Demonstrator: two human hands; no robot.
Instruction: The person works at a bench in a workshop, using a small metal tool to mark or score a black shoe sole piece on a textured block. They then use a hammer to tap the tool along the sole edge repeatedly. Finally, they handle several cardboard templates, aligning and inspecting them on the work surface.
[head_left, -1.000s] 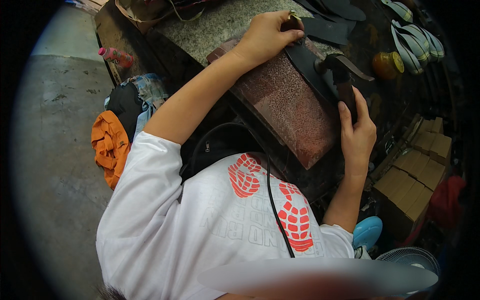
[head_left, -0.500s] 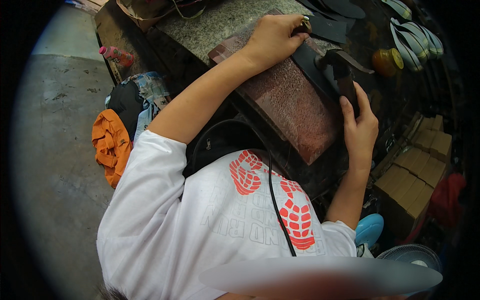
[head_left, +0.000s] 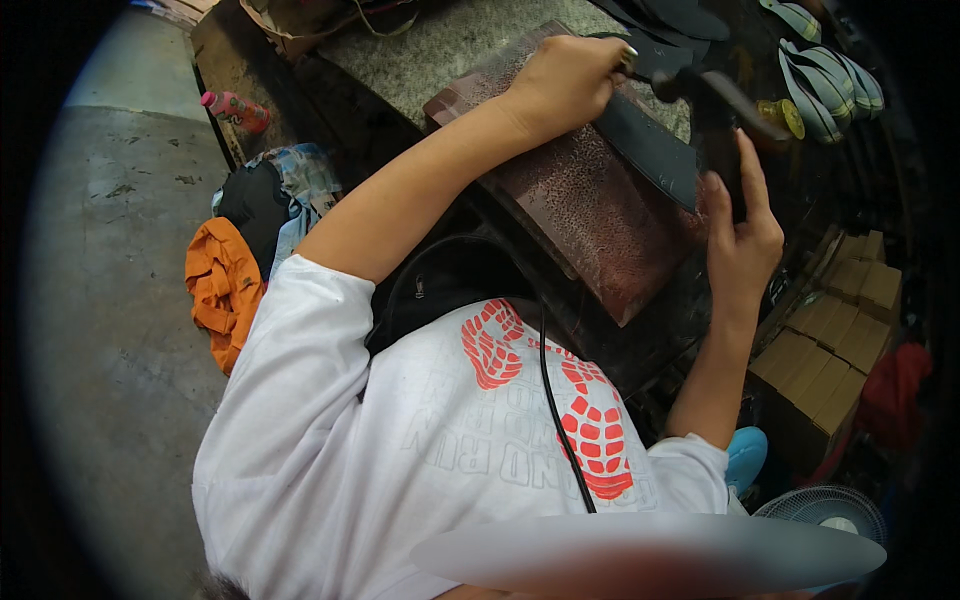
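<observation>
A dark, flat insole-like piece [head_left: 650,150] lies on a worn reddish-brown block [head_left: 580,215]. My left hand [head_left: 572,85] is closed over the far end of that piece, its fingers pinching a slim dark tool whose kind I cannot make out. In my right hand [head_left: 742,215] is a hammer [head_left: 718,140], gripped by its dark handle with the index finger stretched along it. The hammer head is raised close to my left fingers, to their right, and is blurred by motion.
A speckled stone slab [head_left: 400,70] is behind the block. Dark flat sole pieces [head_left: 680,20], a yellow-lidded jar [head_left: 790,118] and pale striped shoe parts [head_left: 825,90] sit at the far right. Cardboard boxes [head_left: 820,370] are stacked at right; a pink bottle [head_left: 235,110] stands at left.
My right hand has lifted the hammer up and to the right, away from the dark piece, uncovering its near end. My left hand has shifted slightly to the right.
</observation>
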